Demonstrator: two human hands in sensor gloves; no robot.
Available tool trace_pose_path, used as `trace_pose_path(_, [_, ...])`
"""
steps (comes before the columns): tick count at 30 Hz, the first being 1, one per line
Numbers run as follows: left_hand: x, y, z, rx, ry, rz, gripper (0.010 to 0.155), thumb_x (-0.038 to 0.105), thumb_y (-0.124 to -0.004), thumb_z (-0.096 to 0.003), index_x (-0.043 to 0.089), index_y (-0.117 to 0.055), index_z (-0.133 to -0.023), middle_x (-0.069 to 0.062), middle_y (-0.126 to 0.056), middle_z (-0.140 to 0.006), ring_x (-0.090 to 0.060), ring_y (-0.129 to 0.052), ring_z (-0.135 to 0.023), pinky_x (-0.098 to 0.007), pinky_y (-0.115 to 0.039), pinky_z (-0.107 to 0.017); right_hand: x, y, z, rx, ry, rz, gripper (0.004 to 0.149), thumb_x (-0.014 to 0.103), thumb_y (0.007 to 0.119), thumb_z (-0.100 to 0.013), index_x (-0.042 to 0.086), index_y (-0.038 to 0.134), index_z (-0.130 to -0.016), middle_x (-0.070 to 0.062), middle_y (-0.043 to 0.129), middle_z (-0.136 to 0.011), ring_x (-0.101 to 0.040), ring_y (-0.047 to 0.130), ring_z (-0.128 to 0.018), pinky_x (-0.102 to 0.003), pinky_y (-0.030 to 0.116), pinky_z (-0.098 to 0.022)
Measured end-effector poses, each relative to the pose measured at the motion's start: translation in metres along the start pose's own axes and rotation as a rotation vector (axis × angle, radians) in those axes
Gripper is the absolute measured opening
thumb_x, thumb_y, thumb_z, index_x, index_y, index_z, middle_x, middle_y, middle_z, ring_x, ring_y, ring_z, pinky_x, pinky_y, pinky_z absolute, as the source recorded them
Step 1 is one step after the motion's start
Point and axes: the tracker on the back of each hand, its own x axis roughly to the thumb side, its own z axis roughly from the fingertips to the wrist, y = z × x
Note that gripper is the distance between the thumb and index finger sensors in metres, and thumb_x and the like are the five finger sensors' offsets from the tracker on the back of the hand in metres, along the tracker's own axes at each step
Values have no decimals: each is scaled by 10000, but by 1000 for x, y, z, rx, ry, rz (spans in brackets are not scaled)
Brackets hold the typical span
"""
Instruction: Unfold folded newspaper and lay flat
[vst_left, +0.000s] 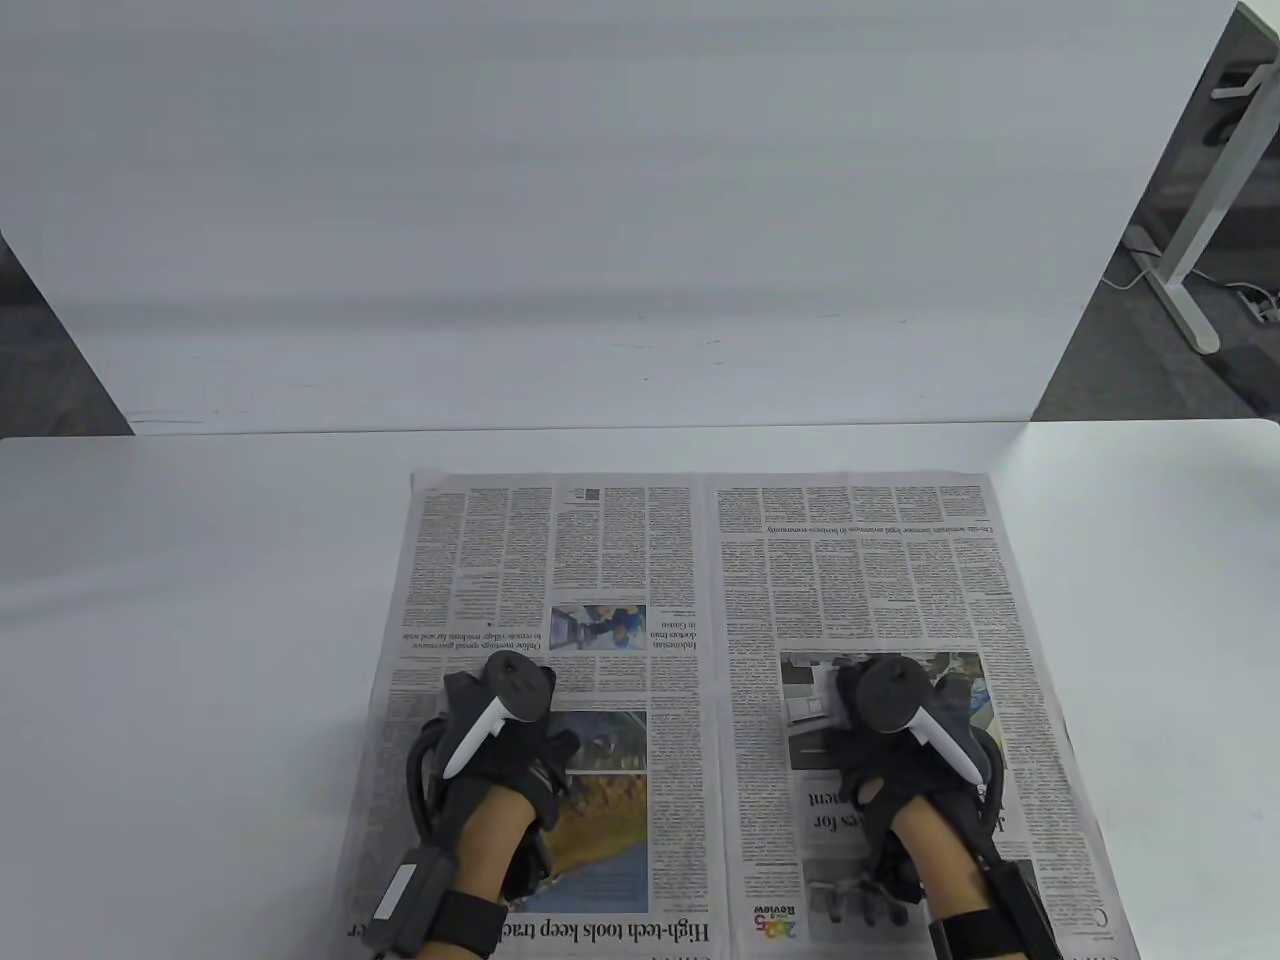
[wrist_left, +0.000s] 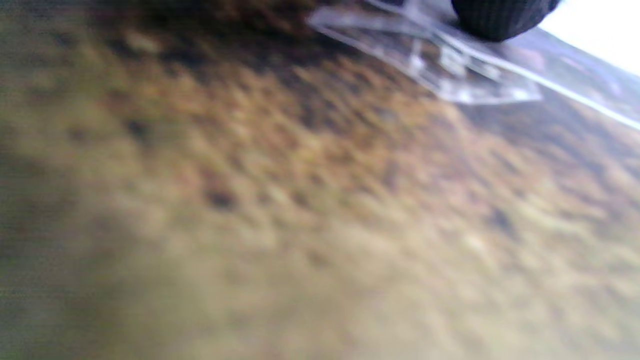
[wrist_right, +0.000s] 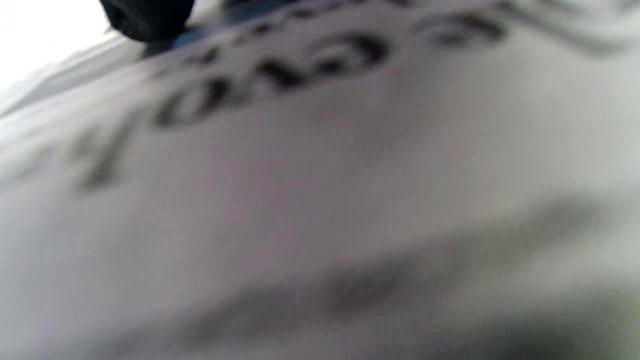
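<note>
The newspaper (vst_left: 720, 590) lies opened out on the white table, two pages side by side with a centre fold between them. My left hand (vst_left: 500, 740) rests on the left page over a colour photo. My right hand (vst_left: 900, 740) rests on the right page over a picture and headline. The fingers of both hands are hidden under the trackers in the table view. The left wrist view is a blurred close-up of the brown photo (wrist_left: 300, 210), with one gloved fingertip (wrist_left: 500, 20) at the top. The right wrist view shows blurred headline print (wrist_right: 280, 75) and a gloved fingertip (wrist_right: 145, 20).
The white table (vst_left: 180, 620) extends to both sides of the paper. A white board (vst_left: 600, 220) stands upright behind the table's far edge. A desk leg (vst_left: 1200, 230) stands on the floor at the far right.
</note>
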Motion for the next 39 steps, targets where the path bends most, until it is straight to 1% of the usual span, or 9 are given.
trace_pose_path(5, [-17,7,-3,22,51,38,748,510,-648,-472,390,-168,-1034,-9,43,-1096,-419,104,-996,-728,-63,-661,-20,-8,-4,-18,55,-37,710,510,626,-476,317,249,-1046,-14,93,-1140,-334,18,-1027,-652,138,-655])
trace_pose_path(11, [-41,15,-3,69,178,89,760,531,-641,-467,381,-161,-1036,-22,38,-1100,-435,88,-999,-729,-83,-672,-44,-16,-7,-40,147,-85,711,517,612,-488,313,226,-1050,-15,67,-1140,-333,-5,-1025,-634,120,-662])
trace_pose_path(17, [-61,20,-3,102,258,141,761,539,-633,-469,375,-157,-1039,-30,42,-1101,-438,89,-998,-720,-80,-677,-61,-20,-5,-67,241,-136,712,517,599,-501,304,205,-1055,-27,43,-1140,-347,-25,-1019,-643,103,-658])
trace_pose_path(20, [-64,20,-3,108,277,142,762,547,-627,-469,374,-153,-1040,-34,42,-1102,-445,84,-998,-722,-88,-678,-66,-21,-4,-83,285,-160,715,517,599,-503,299,205,-1057,-37,43,-1142,-356,-24,-1018,-654,104,-657])
trace_pose_path(29, [-63,21,-2,98,281,150,763,537,-624,-472,371,-141,-1039,-39,57,-1098,-453,100,-994,-733,-80,-676,-67,-22,-4,-85,282,-159,717,512,604,-503,292,207,-1058,-45,43,-1141,-364,-23,-1017,-653,106,-660])
trace_pose_path(35, [-60,23,-3,131,287,105,756,537,-627,-470,357,-174,-1048,-74,10,-1109,-482,32,-1010,-741,-139,-691,-66,-23,-5,-97,268,-132,720,506,617,-503,274,227,-1062,-71,70,-1146,-409,4,-1020,-683,138,-663])
trace_pose_path(37, [-58,25,-2,154,295,84,751,540,-621,-468,349,-188,-1052,-81,0,-1108,-500,-15,-1019,-736,-177,-701,-64,-27,-3,-142,263,-114,700,490,633,-498,265,288,-1064,-89,137,-1155,-451,66,-1026,-716,184,-659])
trace_pose_path(38, [-56,27,0,169,289,79,750,542,-617,-468,350,-184,-1051,-86,0,-1108,-515,-39,-1023,-736,-193,-703,-61,-31,-1,-196,248,-106,695,490,641,-489,258,325,-1063,-111,190,-1159,-490,128,-1027,-732,228,-654])
trace_pose_path(39, [-53,30,3,184,278,80,750,541,-615,-470,349,-180,-1051,-85,1,-1108,-512,-38,-1026,-738,-199,-703,-58,-33,2,-242,233,-106,695,490,649,-482,257,341,-1060,-114,215,-1158,-492,156,-1029,-735,244,-651])
